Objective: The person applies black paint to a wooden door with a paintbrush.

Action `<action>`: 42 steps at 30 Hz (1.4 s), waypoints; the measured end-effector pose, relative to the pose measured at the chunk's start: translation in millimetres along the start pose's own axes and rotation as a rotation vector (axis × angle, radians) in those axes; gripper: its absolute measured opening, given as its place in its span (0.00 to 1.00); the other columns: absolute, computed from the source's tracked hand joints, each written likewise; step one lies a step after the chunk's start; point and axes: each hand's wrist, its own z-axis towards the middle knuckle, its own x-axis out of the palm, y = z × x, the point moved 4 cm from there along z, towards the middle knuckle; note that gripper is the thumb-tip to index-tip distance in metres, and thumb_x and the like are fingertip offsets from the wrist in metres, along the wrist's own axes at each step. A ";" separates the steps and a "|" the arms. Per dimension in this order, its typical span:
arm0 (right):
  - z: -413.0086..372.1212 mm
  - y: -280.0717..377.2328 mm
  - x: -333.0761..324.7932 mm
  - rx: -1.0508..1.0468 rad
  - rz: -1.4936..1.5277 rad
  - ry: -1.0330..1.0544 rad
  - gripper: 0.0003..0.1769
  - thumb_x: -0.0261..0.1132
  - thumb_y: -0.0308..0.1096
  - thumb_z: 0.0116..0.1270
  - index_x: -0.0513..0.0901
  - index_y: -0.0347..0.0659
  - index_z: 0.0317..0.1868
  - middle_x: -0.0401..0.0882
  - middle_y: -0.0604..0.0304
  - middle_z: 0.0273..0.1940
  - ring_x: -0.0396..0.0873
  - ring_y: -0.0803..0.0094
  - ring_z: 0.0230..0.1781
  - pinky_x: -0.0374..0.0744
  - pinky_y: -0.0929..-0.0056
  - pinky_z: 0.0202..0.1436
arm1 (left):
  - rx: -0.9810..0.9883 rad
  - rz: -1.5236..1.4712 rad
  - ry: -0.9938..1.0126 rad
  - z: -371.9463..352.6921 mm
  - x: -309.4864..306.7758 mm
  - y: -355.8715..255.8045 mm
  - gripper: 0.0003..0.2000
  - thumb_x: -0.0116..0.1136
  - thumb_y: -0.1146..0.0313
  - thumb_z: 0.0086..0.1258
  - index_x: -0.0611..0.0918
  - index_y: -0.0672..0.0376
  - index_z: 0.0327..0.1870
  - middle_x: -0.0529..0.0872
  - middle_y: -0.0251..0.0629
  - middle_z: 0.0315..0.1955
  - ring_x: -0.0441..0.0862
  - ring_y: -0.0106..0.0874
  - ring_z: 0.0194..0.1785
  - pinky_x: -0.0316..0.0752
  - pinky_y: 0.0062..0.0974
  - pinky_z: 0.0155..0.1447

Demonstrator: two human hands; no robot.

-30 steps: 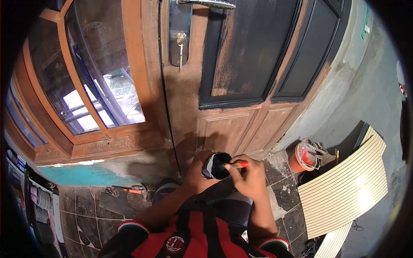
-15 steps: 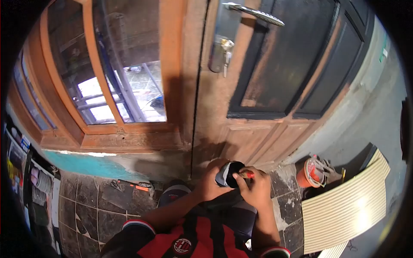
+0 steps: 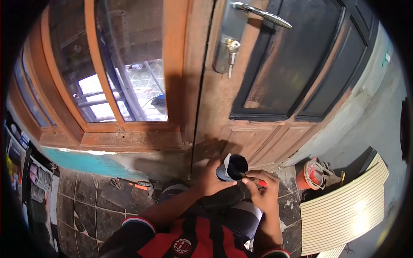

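Observation:
My left hand is wrapped round a small paint cup with a pale, smeared outside and a black inside. The cup is tilted, its mouth facing up and towards the door. Pinched in my right hand is a paintbrush with a red handle end. The brush lies across the cup's near right rim; its bristles are hard to make out against the black. Just beyond my hands stands a wooden door, with black upper panels and bare brown wood below.
A metal door handle and a key in the lock stick out above. An orange bucket and a ribbed cream panel stand on the right. Tools lie on the tiled floor at left, near a shelf.
My right hand has drawn the brush back from inside the cup to its near right rim. The cup has shifted slightly up and tilted. The view has moved a little.

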 end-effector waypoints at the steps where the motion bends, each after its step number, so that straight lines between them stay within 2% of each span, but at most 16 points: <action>1: -1.5 -2.3 -5.1 -0.008 0.042 -0.018 0.08 0.80 0.25 0.68 0.92 0.34 0.45 0.94 0.47 0.43 0.94 0.53 0.44 0.89 0.62 0.50 | 0.043 0.020 -0.013 6.2 -1.4 -6.6 0.48 0.91 0.60 0.54 0.76 0.61 0.78 0.83 0.52 0.64 0.82 0.50 0.70 0.76 0.43 0.74; 3: -3.3 0.0 -14.4 -0.013 0.077 -0.101 0.08 0.80 0.24 0.68 0.92 0.33 0.45 0.94 0.46 0.45 0.94 0.52 0.46 0.89 0.62 0.52 | 0.151 0.068 -0.084 16.1 -3.3 -24.3 0.49 0.91 0.59 0.55 0.76 0.61 0.78 0.84 0.52 0.63 0.83 0.49 0.69 0.77 0.43 0.74; 4: -3.2 1.7 -18.9 -0.018 0.097 -0.142 0.08 0.80 0.24 0.68 0.92 0.33 0.45 0.94 0.45 0.46 0.94 0.52 0.47 0.89 0.62 0.53 | 0.146 0.034 -0.084 22.4 -2.0 -24.3 0.49 0.91 0.59 0.55 0.76 0.61 0.78 0.84 0.51 0.63 0.83 0.49 0.69 0.77 0.43 0.74; 5: 3.6 4.5 -19.9 -0.027 0.076 -0.049 0.08 0.80 0.22 0.67 0.91 0.33 0.44 0.93 0.44 0.48 0.94 0.52 0.49 0.88 0.62 0.54 | 0.139 0.003 -0.084 28.3 -1.2 -22.4 0.49 0.91 0.59 0.55 0.76 0.61 0.78 0.85 0.51 0.63 0.83 0.48 0.69 0.77 0.42 0.74; 9: -0.5 -0.9 -27.2 -0.056 0.105 -0.170 0.06 0.79 0.21 0.67 0.91 0.33 0.43 0.93 0.44 0.48 0.94 0.52 0.48 0.88 0.62 0.54 | 0.132 -0.050 -0.088 43.8 1.7 -33.1 0.46 0.92 0.61 0.55 0.77 0.63 0.76 0.87 0.49 0.61 0.86 0.44 0.66 0.79 0.40 0.72; 12: 0.2 -9.8 -29.7 -0.018 0.050 -0.068 0.07 0.79 0.22 0.67 0.91 0.33 0.43 0.93 0.44 0.48 0.94 0.53 0.48 0.88 0.63 0.54 | 0.126 -0.062 -0.067 45.1 2.2 -39.9 0.45 0.92 0.61 0.55 0.78 0.64 0.74 0.89 0.47 0.60 0.88 0.41 0.65 0.80 0.38 0.71; 15: -1.9 -8.1 -37.7 -0.056 0.088 -0.260 0.06 0.78 0.22 0.66 0.91 0.33 0.42 0.93 0.45 0.47 0.94 0.53 0.48 0.88 0.64 0.54 | 0.115 -0.098 -0.059 47.4 5.8 -39.4 0.44 0.92 0.62 0.55 0.79 0.64 0.73 0.89 0.46 0.60 0.88 0.39 0.65 0.81 0.36 0.71; 18: 5.5 -12.1 -31.6 -0.014 0.083 -0.106 0.05 0.77 0.21 0.66 0.91 0.32 0.42 0.94 0.44 0.47 0.94 0.53 0.48 0.88 0.64 0.54 | 0.113 -0.133 -0.048 50.2 6.7 -44.0 0.43 0.91 0.62 0.56 0.79 0.64 0.73 0.89 0.45 0.61 0.88 0.36 0.66 0.80 0.35 0.71; 25: 45.1 -0.5 -53.1 -0.165 0.040 -0.459 0.07 0.76 0.20 0.67 0.92 0.31 0.45 0.93 0.43 0.49 0.93 0.54 0.50 0.86 0.63 0.58 | 0.081 -0.143 -0.050 64.6 0.2 -62.1 0.41 0.90 0.65 0.58 0.79 0.63 0.73 0.90 0.41 0.61 0.88 0.33 0.64 0.81 0.34 0.71; 28: 78.0 3.9 -58.0 -0.201 0.007 -0.553 0.06 0.76 0.20 0.68 0.92 0.31 0.45 0.94 0.43 0.50 0.93 0.54 0.50 0.86 0.63 0.59 | 0.083 -0.190 -0.069 67.1 -1.9 -52.0 0.37 0.90 0.68 0.58 0.81 0.62 0.70 0.91 0.38 0.59 0.88 0.29 0.62 0.80 0.34 0.71; 32: 115.9 -13.3 -50.4 -0.258 -0.043 -0.414 0.06 0.74 0.21 0.69 0.91 0.31 0.45 0.93 0.45 0.48 0.93 0.54 0.47 0.86 0.64 0.56 | 0.024 -0.111 -0.073 52.2 -10.5 -30.0 0.37 0.90 0.69 0.59 0.81 0.62 0.69 0.90 0.37 0.59 0.87 0.29 0.63 0.79 0.33 0.71; 33: 124.6 -17.5 -48.2 -0.209 -0.078 -0.327 0.06 0.73 0.22 0.67 0.91 0.31 0.43 0.93 0.46 0.47 0.92 0.53 0.46 0.87 0.63 0.54 | 0.018 -0.127 -0.076 49.5 -9.2 -9.4 0.37 0.90 0.69 0.59 0.81 0.62 0.69 0.90 0.36 0.60 0.86 0.29 0.64 0.78 0.33 0.72; 36: 160.0 -22.7 -55.9 -0.245 -0.076 -0.227 0.06 0.72 0.22 0.65 0.91 0.33 0.42 0.93 0.47 0.46 0.93 0.53 0.47 0.87 0.63 0.53 | -0.008 -0.131 -0.098 29.8 -19.4 -17.3 0.37 0.90 0.70 0.58 0.82 0.61 0.70 0.90 0.35 0.60 0.87 0.29 0.63 0.79 0.33 0.72; 38: 189.0 -1.6 -81.3 -0.413 -0.116 -0.328 0.05 0.71 0.21 0.65 0.90 0.33 0.41 0.93 0.46 0.46 0.93 0.52 0.48 0.88 0.63 0.54 | 0.013 -0.183 -0.085 22.9 -21.4 -9.5 0.37 0.90 0.71 0.57 0.82 0.61 0.69 0.90 0.35 0.59 0.87 0.29 0.62 0.80 0.32 0.71; 42: 209.5 27.5 -105.5 -0.556 -0.148 -0.637 0.04 0.72 0.21 0.68 0.90 0.33 0.42 0.93 0.46 0.47 0.93 0.53 0.48 0.88 0.63 0.54 | -0.038 -0.232 -0.063 14.3 -19.6 8.3 0.36 0.90 0.73 0.57 0.83 0.61 0.69 0.91 0.34 0.59 0.87 0.28 0.62 0.80 0.31 0.70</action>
